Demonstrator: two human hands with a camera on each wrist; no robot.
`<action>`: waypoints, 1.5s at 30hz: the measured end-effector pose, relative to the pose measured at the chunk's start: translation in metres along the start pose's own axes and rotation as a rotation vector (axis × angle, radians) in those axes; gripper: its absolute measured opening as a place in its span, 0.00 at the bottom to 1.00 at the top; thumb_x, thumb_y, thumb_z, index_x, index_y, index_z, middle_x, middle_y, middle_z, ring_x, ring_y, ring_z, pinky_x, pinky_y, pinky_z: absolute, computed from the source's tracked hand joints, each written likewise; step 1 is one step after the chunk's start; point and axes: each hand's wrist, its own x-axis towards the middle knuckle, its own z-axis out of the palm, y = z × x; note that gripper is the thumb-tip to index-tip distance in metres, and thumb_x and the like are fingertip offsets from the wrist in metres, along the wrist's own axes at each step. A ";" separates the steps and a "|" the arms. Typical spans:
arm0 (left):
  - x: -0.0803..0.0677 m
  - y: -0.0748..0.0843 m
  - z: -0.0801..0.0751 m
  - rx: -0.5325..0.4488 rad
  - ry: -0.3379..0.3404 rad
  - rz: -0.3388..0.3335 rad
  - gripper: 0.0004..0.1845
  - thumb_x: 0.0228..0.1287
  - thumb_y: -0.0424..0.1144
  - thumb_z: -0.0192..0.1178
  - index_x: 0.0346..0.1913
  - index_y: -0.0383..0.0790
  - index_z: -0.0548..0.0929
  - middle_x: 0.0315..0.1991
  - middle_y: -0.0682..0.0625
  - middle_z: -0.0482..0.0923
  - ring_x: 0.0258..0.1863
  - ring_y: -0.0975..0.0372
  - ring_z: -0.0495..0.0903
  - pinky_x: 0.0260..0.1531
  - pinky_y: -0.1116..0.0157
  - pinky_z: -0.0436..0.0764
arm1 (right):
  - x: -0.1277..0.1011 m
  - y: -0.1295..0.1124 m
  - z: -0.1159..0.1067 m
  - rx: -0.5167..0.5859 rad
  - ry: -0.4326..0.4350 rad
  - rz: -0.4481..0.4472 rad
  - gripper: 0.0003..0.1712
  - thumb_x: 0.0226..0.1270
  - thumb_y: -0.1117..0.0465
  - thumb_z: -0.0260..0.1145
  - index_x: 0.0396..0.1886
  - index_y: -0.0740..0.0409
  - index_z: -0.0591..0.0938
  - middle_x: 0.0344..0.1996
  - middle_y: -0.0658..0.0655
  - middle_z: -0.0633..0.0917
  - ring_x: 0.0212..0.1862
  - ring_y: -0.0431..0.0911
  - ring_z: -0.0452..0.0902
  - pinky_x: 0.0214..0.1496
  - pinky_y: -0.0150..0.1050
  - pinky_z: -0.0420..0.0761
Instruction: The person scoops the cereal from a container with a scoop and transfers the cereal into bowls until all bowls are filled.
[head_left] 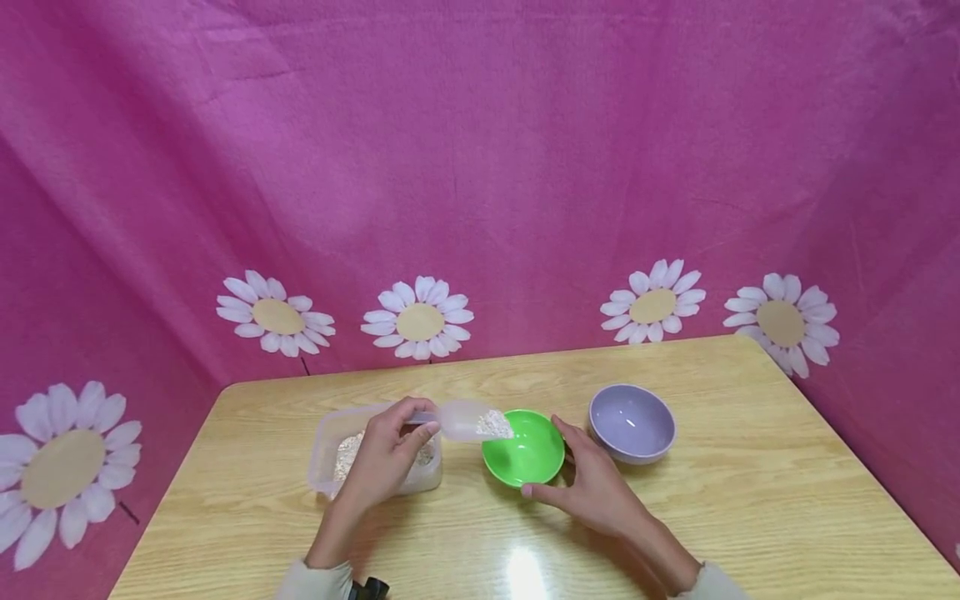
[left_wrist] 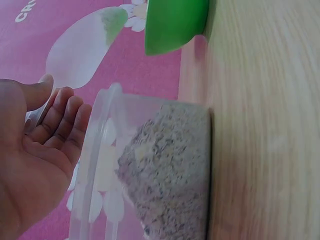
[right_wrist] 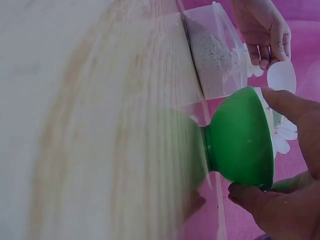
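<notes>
Only readable lettering: white capitals "CR..." on pink cloth backdrop (left_wrist: 20, 30), left wrist view, at 11 o'clock corner of frame; word cut off by edge, rest unreadable. Letters run slanted, rising toward 1 o'clock. No legible label, brand or number on clear container (left_wrist: 150, 165), green bowl (head_left: 523, 450), purple bowl (head_left: 632, 422), scoop (head_left: 468, 419) or wooden table (head_left: 750, 500).

Left hand (head_left: 382, 463) fingers curled pinching; right hand (head_left: 592, 483) fingers spread.
</notes>
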 end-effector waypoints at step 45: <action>0.014 0.035 -0.003 0.290 -0.161 0.190 0.07 0.74 0.33 0.67 0.51 0.40 0.84 0.42 0.53 0.83 0.44 0.63 0.86 0.43 0.65 0.84 | 0.001 -0.001 -0.002 0.070 0.005 0.039 0.65 0.51 0.51 0.90 0.81 0.70 0.64 0.74 0.71 0.75 0.73 0.61 0.77 0.73 0.52 0.78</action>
